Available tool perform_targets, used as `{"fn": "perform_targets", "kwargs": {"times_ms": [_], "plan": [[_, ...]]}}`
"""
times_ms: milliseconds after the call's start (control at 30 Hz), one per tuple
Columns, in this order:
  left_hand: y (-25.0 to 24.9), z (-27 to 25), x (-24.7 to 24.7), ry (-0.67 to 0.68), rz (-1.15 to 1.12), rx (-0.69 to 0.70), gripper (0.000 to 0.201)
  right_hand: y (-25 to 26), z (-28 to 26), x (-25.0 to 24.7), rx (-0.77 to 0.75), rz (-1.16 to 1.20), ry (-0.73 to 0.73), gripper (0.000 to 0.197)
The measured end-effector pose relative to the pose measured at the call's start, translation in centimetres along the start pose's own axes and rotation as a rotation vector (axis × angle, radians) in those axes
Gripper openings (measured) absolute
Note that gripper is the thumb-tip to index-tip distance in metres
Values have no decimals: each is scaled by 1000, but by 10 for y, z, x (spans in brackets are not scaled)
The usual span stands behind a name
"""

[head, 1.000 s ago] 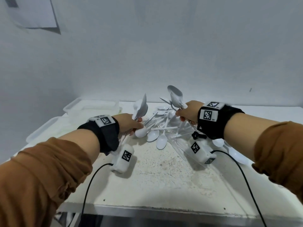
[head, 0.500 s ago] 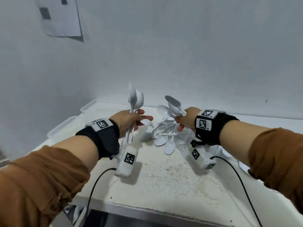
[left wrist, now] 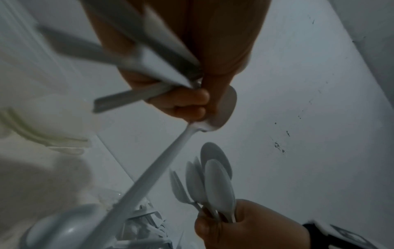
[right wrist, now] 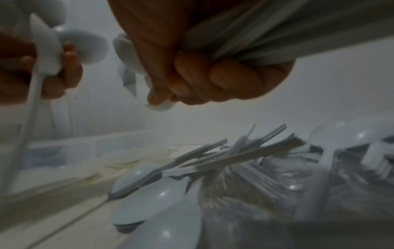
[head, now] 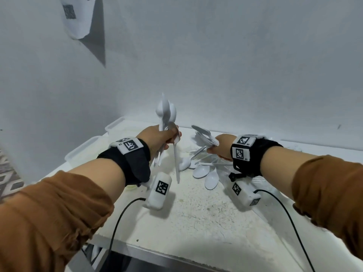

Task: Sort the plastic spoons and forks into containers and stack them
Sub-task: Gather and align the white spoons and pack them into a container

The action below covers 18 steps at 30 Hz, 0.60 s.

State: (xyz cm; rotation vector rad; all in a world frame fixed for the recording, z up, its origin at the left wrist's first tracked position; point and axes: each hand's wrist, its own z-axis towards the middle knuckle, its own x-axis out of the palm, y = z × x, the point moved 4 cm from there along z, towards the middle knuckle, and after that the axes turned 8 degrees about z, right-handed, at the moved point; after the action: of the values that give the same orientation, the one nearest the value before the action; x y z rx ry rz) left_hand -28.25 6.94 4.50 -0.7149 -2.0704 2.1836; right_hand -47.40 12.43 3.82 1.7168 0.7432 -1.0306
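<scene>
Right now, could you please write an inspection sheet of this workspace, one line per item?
Surface: white table, speckled and scuffed in the middle.
Job's things: loose spoons and forks piled at the back; empty containers at the far left.
Clutter: nothing seen.
Grippers: left hand grips a bundle of spoons, bowls up; right hand grips a mixed bundle of spoons and a fork.
Cables: a black cable hangs from each wrist camera.
Surroundings: plain wall; paper sheet at upper left.
</scene>
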Motion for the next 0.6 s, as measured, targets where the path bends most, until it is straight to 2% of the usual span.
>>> {"fn": "perform_targets", "kwargs": {"times_ms": [133,200,333,533,600], "plan": [[-5,9,-3,-73,130,51,26,3,7,5,-12,-204,15,48],[-7,11,0,-46,99,87,12,4,8,9,-6,-261,54,43],[-6,16,3,-9,84,100,9,4,13,19,-13,-403,99,36],[2,29,13,59,177,68,16,2,23,24,-11,-445,125,55],[4,35,14,69,205,59,19,1,25,24,-1,-434,134,56]]}}
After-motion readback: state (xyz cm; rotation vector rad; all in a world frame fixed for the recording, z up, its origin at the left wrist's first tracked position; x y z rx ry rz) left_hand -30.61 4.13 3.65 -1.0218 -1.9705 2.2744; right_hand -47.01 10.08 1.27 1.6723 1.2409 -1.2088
